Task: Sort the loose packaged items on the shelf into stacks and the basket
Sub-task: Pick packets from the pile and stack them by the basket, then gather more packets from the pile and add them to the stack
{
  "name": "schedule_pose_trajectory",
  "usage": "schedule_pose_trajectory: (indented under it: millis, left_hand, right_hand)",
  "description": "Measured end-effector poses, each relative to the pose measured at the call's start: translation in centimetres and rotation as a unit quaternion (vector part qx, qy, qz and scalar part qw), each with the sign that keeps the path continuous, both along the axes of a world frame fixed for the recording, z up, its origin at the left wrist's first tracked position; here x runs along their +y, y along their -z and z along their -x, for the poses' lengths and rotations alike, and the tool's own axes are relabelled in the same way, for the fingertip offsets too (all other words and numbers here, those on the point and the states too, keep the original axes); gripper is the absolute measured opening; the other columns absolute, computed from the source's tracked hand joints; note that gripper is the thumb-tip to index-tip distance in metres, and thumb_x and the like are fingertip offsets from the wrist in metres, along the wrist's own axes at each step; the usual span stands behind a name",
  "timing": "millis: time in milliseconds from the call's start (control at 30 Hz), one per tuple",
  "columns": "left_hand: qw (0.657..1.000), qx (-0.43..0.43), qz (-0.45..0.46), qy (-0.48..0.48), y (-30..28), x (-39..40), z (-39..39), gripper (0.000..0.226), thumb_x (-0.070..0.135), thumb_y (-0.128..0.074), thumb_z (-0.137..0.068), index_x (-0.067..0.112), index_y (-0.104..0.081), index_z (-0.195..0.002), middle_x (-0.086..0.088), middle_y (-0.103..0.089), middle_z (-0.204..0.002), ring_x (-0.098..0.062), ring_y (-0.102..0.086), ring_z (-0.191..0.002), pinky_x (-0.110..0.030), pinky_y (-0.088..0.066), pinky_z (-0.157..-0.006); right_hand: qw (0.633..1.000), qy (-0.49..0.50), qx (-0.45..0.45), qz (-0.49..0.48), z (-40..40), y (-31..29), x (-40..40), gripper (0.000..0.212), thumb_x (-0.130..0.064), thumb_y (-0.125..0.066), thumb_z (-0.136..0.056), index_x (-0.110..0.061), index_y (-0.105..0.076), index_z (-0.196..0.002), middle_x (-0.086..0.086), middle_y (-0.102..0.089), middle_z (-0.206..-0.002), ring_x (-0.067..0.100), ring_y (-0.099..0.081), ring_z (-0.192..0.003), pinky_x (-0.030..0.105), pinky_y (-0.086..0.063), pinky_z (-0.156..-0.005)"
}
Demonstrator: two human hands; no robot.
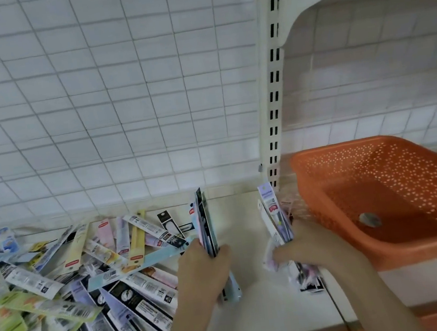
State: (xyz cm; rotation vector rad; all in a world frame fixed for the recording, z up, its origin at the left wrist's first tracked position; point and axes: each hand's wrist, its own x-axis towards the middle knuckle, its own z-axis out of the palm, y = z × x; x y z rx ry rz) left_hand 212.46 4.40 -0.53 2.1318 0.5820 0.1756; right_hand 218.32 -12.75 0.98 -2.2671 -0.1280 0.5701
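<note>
While left hand (205,267) grips upright packets (205,222), right hand (303,248) grasps another, blurred bundle (275,219).

Legible print: none I can make out.
Small red brand tags show on the yellow packet (136,241) and the pink packet (105,231) in the shelf pile; barcodes and lettering elsewhere blur, so I log no wording or numbers.

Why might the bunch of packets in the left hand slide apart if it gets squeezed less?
The bunch of packets looks glossy and flat, so they probably slip against each other. They stand on edge, gripped only low down by the left hand, so the tops may fan out. They seem thin and light, likely bendy.
</note>
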Motion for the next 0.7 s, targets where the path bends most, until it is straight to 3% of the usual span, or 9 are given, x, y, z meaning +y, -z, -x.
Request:
schedule_pose_trajectory:
  millis: [67,167,333,467,567,633,700]
  left_hand:
    - [0.998,0.041,-0.011,0.040,0.0,-0.2,-0.6,0.022,0.023,-0.054,-0.080,0.014,-0.041,-0.065,-0.001,-0.049,-0.062,-0.014,-0.045,-0.053,-0.022,-0.032,-0.046]
    - [0.994,0.065,-0.030,0.080,-0.1,-0.6,-1.6,0.022,0.023,-0.055,-0.077,0.015,-0.040,-0.063,0.000,-0.049,-0.062,-0.013,-0.044,-0.052,-0.021,-0.031,-0.045]
    - [0.989,0.080,-0.066,0.102,-0.6,-1.0,-3.4,0.022,0.022,-0.058,-0.074,0.014,-0.040,-0.063,0.001,-0.048,-0.060,-0.013,-0.045,-0.051,-0.021,-0.034,-0.045]
    - [0.982,0.105,-0.102,0.120,-1.4,-1.7,-5.1,0.026,0.023,-0.061,-0.076,0.014,-0.040,-0.064,0.001,-0.047,-0.061,-0.012,-0.045,-0.052,-0.021,-0.032,-0.043]
    - [0.976,0.125,-0.094,0.153,-1.7,-2.4,-6.2,0.022,0.023,-0.063,-0.079,0.010,-0.047,-0.083,0.000,-0.048,-0.075,-0.014,-0.048,-0.066,-0.023,-0.036,-0.049]
    - [0.973,0.133,-0.090,0.167,-1.6,-3.0,-6.6,0.034,0.023,-0.065,-0.079,0.007,-0.045,-0.102,-0.005,-0.051,-0.090,-0.020,-0.051,-0.080,-0.025,-0.041,-0.059]
    - [0.971,0.128,-0.114,0.168,-1.5,-3.4,-6.8,0.044,0.025,-0.067,-0.079,0.007,-0.043,-0.110,-0.010,-0.050,-0.108,-0.025,-0.053,-0.092,-0.028,-0.042,-0.067]
  right_hand:
    - [1.000,-0.010,-0.026,0.000,-0.3,0.8,-0.1,0.037,-0.018,-0.080,-0.058,-0.010,-0.067,-0.092,0.006,-0.072,-0.074,0.021,-0.069,-0.055,0.019,-0.042,-0.035]
    - [0.994,-0.011,-0.106,0.015,-0.6,1.3,-0.3,0.025,-0.028,-0.075,-0.070,-0.022,-0.060,-0.090,-0.009,-0.067,-0.075,0.001,-0.063,-0.057,0.018,-0.048,-0.048]
    - [0.986,0.059,-0.153,0.035,-1.3,2.4,-0.5,0.051,-0.025,-0.069,-0.076,-0.019,-0.040,-0.118,-0.002,-0.062,-0.106,0.017,-0.064,-0.090,0.027,-0.052,-0.073]
    - [0.962,0.081,-0.232,0.118,-1.1,3.0,-0.2,0.081,-0.053,-0.057,-0.081,-0.015,-0.023,-0.143,0.011,-0.053,-0.133,0.030,-0.055,-0.118,0.044,-0.045,-0.101]
    - [0.962,0.097,-0.212,0.140,-1.0,2.7,0.0,0.068,-0.053,-0.045,-0.089,-0.014,-0.026,-0.142,0.013,-0.055,-0.128,0.031,-0.056,-0.116,0.044,-0.045,-0.102]
    - [0.971,0.094,-0.188,0.113,-0.9,2.4,0.4,0.054,-0.044,-0.040,-0.094,-0.015,-0.030,-0.138,0.010,-0.060,-0.103,0.026,-0.063,-0.096,0.044,-0.053,-0.091]
    - [0.975,0.089,-0.173,0.110,-1.1,2.6,0.6,0.044,-0.036,-0.037,-0.095,-0.016,-0.034,-0.134,0.008,-0.050,-0.088,0.024,-0.061,-0.085,0.045,-0.055,-0.084]
